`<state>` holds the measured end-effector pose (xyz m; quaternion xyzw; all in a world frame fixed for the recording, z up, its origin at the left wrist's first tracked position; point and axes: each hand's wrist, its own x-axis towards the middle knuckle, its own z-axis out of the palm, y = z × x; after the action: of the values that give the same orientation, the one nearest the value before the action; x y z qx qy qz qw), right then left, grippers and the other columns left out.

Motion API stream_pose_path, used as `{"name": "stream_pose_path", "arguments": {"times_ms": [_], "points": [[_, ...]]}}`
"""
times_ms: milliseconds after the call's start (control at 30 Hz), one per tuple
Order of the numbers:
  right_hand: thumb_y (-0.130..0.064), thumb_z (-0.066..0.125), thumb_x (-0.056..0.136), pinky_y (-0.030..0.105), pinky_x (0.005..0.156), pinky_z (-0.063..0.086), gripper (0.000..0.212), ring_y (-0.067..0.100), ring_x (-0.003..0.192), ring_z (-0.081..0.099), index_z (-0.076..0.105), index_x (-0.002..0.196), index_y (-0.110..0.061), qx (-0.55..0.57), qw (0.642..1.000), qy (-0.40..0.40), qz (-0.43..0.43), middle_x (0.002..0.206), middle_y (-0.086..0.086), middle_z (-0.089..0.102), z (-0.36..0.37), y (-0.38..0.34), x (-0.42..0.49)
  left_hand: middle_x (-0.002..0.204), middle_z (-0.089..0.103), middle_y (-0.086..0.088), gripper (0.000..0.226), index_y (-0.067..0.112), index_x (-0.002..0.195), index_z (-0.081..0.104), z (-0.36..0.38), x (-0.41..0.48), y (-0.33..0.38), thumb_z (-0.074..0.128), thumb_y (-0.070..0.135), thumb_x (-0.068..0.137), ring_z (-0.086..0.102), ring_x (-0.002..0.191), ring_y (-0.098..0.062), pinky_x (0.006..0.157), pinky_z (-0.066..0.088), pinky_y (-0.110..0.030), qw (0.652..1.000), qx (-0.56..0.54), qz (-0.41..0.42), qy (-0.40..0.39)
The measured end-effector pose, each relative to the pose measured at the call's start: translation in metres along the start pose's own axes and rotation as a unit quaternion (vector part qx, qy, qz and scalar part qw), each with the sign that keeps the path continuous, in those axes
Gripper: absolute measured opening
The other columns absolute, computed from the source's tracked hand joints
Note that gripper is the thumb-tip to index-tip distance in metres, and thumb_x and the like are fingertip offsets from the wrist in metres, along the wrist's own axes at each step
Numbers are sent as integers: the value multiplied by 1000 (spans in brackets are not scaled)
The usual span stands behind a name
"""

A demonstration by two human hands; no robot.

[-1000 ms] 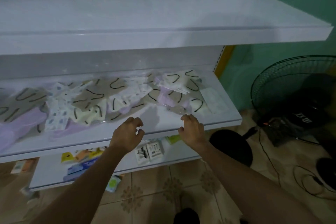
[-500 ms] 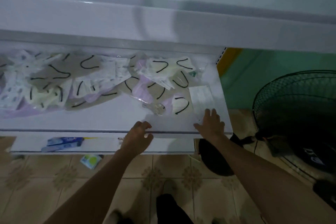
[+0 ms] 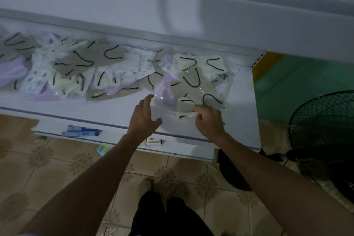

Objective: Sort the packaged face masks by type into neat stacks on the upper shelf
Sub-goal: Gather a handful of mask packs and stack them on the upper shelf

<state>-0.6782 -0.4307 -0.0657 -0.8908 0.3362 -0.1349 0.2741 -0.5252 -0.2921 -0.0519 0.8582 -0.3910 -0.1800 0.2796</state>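
Observation:
A loose heap of packaged face masks [image 3: 107, 71] covers the middle shelf [image 3: 107, 113]: tan, cream and lilac masks with black ear loops, plus white printed packets. At the heap's right end, near the shelf's front edge, lies a clear mask packet [image 3: 177, 120]. My right hand [image 3: 209, 121] pinches its right edge with curled fingers. My left hand [image 3: 143, 118] holds its left edge, thumb on top and fingers pointing up along it. The upper shelf [image 3: 115, 5] runs above as a white slab; its top is out of sight.
A lower shelf [image 3: 183, 151] holds a blue box [image 3: 82, 133] and small white boxes. A standing fan [image 3: 323, 140] is at the right by a green wall, with a dark round object [image 3: 233, 172] on the tiled floor beside my feet.
Both hands have moved from the shelf's front edge onto the shelf. The right hand left the flat white packet and now pinches the clear packet; the left hand took its other edge.

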Motion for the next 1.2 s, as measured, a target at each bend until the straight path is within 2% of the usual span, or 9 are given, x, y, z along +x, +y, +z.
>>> {"name": "stream_pose_path", "arguments": {"times_ms": [67,167,367,467,600,733,833,1000,1200], "points": [[-9,36,70,30,61,40,19,26,63,51,54,68,-4,97,993,-40,58,66,15,53,1,-16,9,131,51,-15,71,4,134,41,-8,7,0,77,12,73,48,118,-30,95,37,-31,999,-40,0,12],[-5,45,82,36,85,48,30,28,100,60,62,106,-3,156,973,-107,130,106,14,64,8,-27,25,101,64,-9,31,7,112,61,-17,16,-4,66,15,83,59,102,-29,72,32,-14,995,-65,-67,25],[-14,52,84,54,111,17,75,28,142,17,14,148,-11,-165,963,-155,146,155,9,17,16,-11,44,103,68,-15,27,8,115,55,-32,22,-29,59,12,88,63,93,-27,72,42,-20,965,-159,-191,88],[-12,50,82,50,112,23,68,32,136,30,27,146,-10,-152,964,-177,130,147,14,36,20,-7,42,101,65,-14,24,8,114,56,-38,24,-40,54,12,90,60,91,-26,69,40,-18,964,-159,-203,62],[-10,43,77,38,82,47,31,34,97,60,66,96,-1,-39,984,-158,78,97,17,66,26,-26,41,91,59,-11,18,9,109,56,-44,22,-46,48,9,93,54,80,-21,56,39,-19,968,-179,-175,27],[-8,40,73,41,95,42,43,37,114,49,64,107,2,-75,995,-64,32,121,24,52,30,-32,60,96,58,-9,22,8,116,51,-51,26,-49,47,12,95,54,84,-21,67,40,-24,966,-185,-172,55],[-9,52,83,50,108,27,46,37,133,30,50,128,-6,-186,976,-52,98,144,22,31,22,-25,82,106,59,-13,33,10,126,43,-51,27,-50,50,13,95,56,94,-27,77,45,-30,957,-206,-193,61],[-28,65,83,50,104,33,67,37,128,37,34,133,2,-201,961,-67,180,138,23,37,13,-12,102,122,57,-19,59,18,136,30,-48,25,-51,59,5,88,58,108,-37,89,50,-54,926,-300,-229,20],[-22,59,89,50,97,39,52,37,119,46,38,130,2,-304,936,-95,147,129,23,46,3,-13,107,102,62,-7,40,16,110,60,-55,23,-53,50,-7,79,61,77,-18,70,48,-23,959,-220,-177,-7]]}}
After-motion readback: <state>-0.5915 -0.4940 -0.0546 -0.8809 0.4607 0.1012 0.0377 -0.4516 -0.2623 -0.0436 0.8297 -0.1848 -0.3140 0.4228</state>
